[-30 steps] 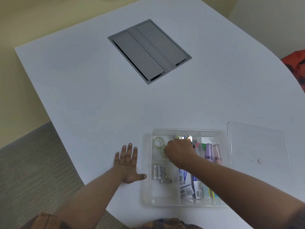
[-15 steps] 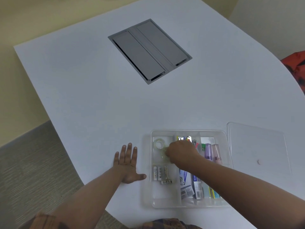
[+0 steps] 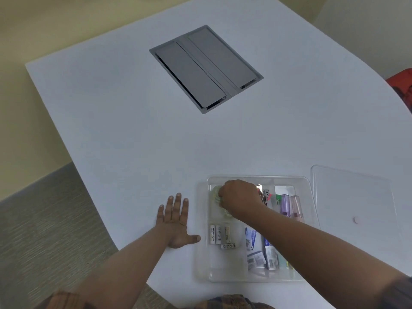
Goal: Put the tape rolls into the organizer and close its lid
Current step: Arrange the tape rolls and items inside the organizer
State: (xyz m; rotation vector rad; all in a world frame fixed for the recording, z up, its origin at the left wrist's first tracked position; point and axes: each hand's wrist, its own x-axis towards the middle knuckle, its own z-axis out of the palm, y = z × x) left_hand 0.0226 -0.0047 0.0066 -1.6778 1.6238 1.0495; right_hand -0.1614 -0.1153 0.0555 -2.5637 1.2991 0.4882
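The clear plastic organizer [image 3: 204, 253] sits on the white table near its front edge. In the organizer's far left compartment lie two pale tape rolls, one [image 3: 214, 194] at the far end and one [image 3: 227, 214] nearer, both partly hidden. My right hand [image 3: 240, 199] reaches into that compartment with its fingers curled on the far roll. Left of the organizer, my left hand [image 3: 176, 224] rests flat on the table, fingers spread and holding nothing. The clear lid [image 3: 352, 197] lies flat on the table, right of the organizer.
Batteries [image 3: 219, 235], highlighters [image 3: 289, 206], clips and small packets fill the other compartments. A grey cable hatch [image 3: 205, 68] is set into the table farther back. The table's curved edge runs close by on the left and front. A red object [image 3: 403, 85] shows at the right edge.
My right hand has shifted left and slightly away inside the organizer, from the nearer tape roll onto the far one, which it now partly covers. My left hand has not moved.
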